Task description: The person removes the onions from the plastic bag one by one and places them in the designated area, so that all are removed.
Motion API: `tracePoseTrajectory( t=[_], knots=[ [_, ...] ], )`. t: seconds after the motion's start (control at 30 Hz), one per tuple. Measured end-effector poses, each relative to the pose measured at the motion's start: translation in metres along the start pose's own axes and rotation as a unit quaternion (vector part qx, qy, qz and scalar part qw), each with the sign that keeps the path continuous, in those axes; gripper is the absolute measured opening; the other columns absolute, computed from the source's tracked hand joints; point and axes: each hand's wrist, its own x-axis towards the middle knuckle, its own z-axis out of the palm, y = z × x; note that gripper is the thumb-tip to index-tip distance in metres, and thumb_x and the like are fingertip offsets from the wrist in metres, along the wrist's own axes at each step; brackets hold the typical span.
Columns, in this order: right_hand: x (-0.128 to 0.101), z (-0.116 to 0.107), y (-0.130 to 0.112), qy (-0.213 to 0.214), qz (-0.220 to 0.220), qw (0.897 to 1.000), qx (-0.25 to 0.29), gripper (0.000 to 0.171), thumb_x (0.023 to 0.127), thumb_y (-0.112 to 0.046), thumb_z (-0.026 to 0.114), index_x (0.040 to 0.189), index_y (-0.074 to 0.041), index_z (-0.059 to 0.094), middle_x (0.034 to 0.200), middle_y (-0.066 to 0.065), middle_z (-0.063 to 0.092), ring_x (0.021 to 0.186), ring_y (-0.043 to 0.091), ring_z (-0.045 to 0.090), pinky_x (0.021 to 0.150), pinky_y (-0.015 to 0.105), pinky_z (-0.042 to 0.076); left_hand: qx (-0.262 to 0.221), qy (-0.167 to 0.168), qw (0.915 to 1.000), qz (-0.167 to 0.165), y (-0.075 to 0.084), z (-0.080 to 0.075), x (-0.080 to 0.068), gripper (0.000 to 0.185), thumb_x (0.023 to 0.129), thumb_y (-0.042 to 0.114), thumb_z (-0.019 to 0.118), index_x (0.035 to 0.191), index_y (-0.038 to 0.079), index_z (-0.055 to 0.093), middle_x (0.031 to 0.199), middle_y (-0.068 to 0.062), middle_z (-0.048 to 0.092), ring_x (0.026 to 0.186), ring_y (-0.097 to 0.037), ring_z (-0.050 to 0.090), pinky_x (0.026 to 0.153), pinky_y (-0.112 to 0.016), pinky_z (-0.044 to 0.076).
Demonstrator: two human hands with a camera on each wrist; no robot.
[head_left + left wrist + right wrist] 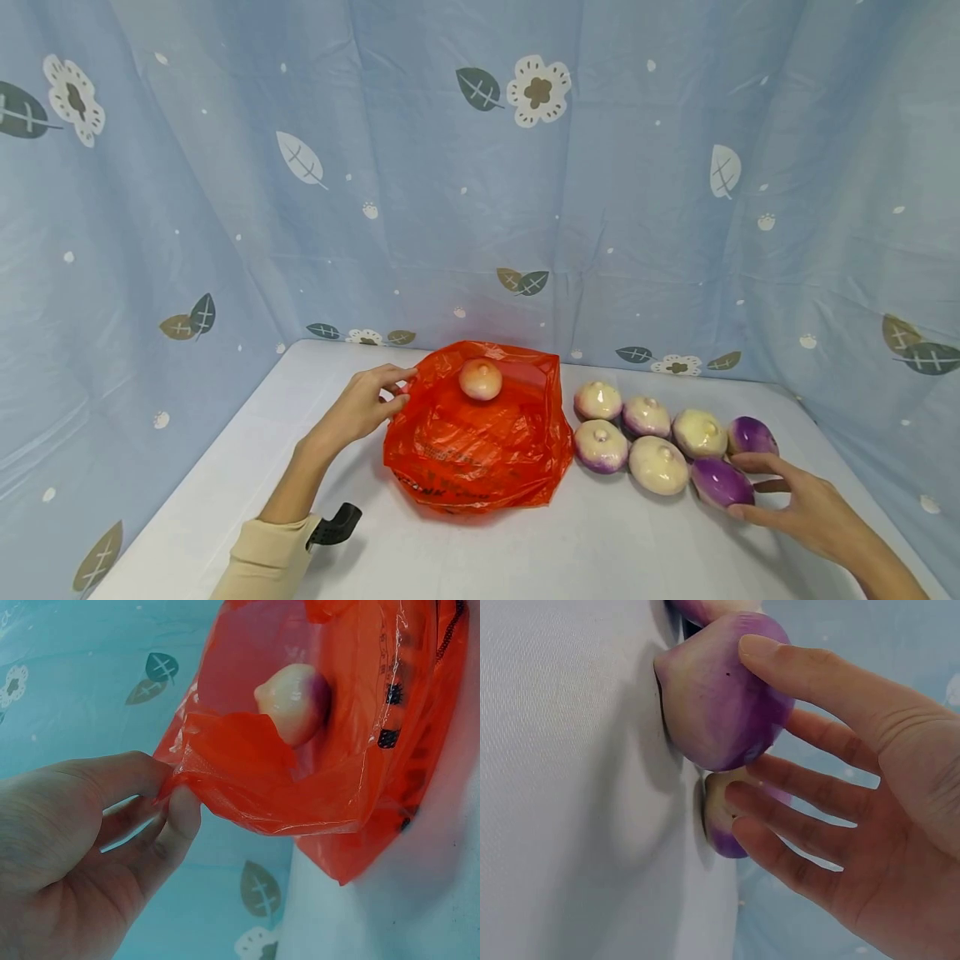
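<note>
A red plastic bag stands with its mouth spread, and one purple-and-cream turnip shows inside. My left hand pinches the bag's rim at its left side between thumb and fingers. At the right, my right hand holds a purple turnip by its right end. The thumb lies on that turnip, with the index finger partly hidden behind it. The other fingers spread loosely near a second turnip. Whether the held turnip is lifted, I cannot tell.
Several more turnips sit close together in two rows, right of the bag. The white table meets a blue patterned curtain at the back and sides. A black strap mount juts from the left sleeve.
</note>
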Motion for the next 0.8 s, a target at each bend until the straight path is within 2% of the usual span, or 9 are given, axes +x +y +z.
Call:
tracePoseTrajectory(
  t=[0.13, 0.37, 0.47, 0.57, 0.63, 0.8],
  knots=[
    [-0.0013, -0.001, 0.0027, 0.007, -0.009, 1.0, -0.005, 0.064, 0.071, -0.04, 0.085, 0.124, -0.01, 0.062, 0.119, 0.016, 0.067, 0.08, -0.007, 0.063, 0.063, 0.027, 0.051, 0.001, 0.001, 1.0, 0.0, -0.0001, 0.0, 0.0001, 0.039, 0.088, -0.001, 0.064, 0.128, 0.002, 0.064, 0.116, -0.011, 0.069, 0.089, -0.02, 0.068, 0.069, -0.024, 0.06],
    [-0.0016, -0.0023, 0.0031, -0.001, 0.006, 1.0, -0.002, 0.064, 0.075, -0.04, 0.083, 0.125, -0.008, 0.061, 0.123, 0.023, 0.064, 0.08, 0.007, 0.069, 0.069, 0.05, 0.056, 0.003, 0.005, 1.0, -0.001, -0.0004, 0.0002, 0.0006, 0.039, 0.088, 0.0, 0.065, 0.127, 0.002, 0.065, 0.117, -0.012, 0.069, 0.088, -0.02, 0.068, 0.068, -0.023, 0.059],
    [-0.0026, -0.0027, 0.0033, 0.012, -0.002, 1.0, 0.003, 0.063, 0.074, -0.039, 0.083, 0.125, -0.008, 0.061, 0.122, 0.023, 0.065, 0.079, 0.005, 0.069, 0.07, 0.053, 0.055, 0.004, 0.007, 1.0, 0.002, -0.001, 0.0005, 0.0012, 0.04, 0.088, -0.001, 0.065, 0.127, 0.002, 0.065, 0.117, -0.011, 0.069, 0.088, -0.02, 0.069, 0.068, -0.022, 0.059],
    [-0.0031, -0.0028, 0.0034, 0.032, -0.011, 0.999, 0.005, 0.061, 0.074, -0.039, 0.084, 0.123, -0.01, 0.063, 0.119, 0.02, 0.067, 0.078, -0.004, 0.065, 0.069, 0.054, 0.055, 0.004, 0.009, 0.9999, 0.007, -0.001, 0.0005, 0.0016, 0.04, 0.087, -0.001, 0.065, 0.127, 0.002, 0.065, 0.116, -0.011, 0.07, 0.087, -0.02, 0.069, 0.068, -0.021, 0.058],
    [-0.0034, -0.0031, 0.003, 0.039, -0.014, 0.999, 0.005, 0.059, 0.074, -0.039, 0.083, 0.123, -0.011, 0.063, 0.118, 0.017, 0.068, 0.078, -0.008, 0.063, 0.069, 0.052, 0.056, 0.003, 0.009, 0.9999, 0.009, -0.0008, 0.0004, 0.0014, 0.04, 0.088, -0.001, 0.065, 0.127, 0.001, 0.064, 0.117, -0.012, 0.069, 0.087, -0.02, 0.069, 0.067, -0.021, 0.058],
    [-0.0039, -0.0036, -0.0001, 0.044, -0.002, 0.999, 0.004, 0.056, 0.077, -0.042, 0.081, 0.123, -0.013, 0.063, 0.118, 0.019, 0.067, 0.08, -0.009, 0.063, 0.062, 0.027, 0.054, -0.001, 0.006, 1.0, 0.004, 0.0, -0.0002, 0.0005, 0.039, 0.088, -0.001, 0.065, 0.127, 0.001, 0.064, 0.117, -0.012, 0.069, 0.087, -0.02, 0.068, 0.067, -0.022, 0.059]
  ],
)
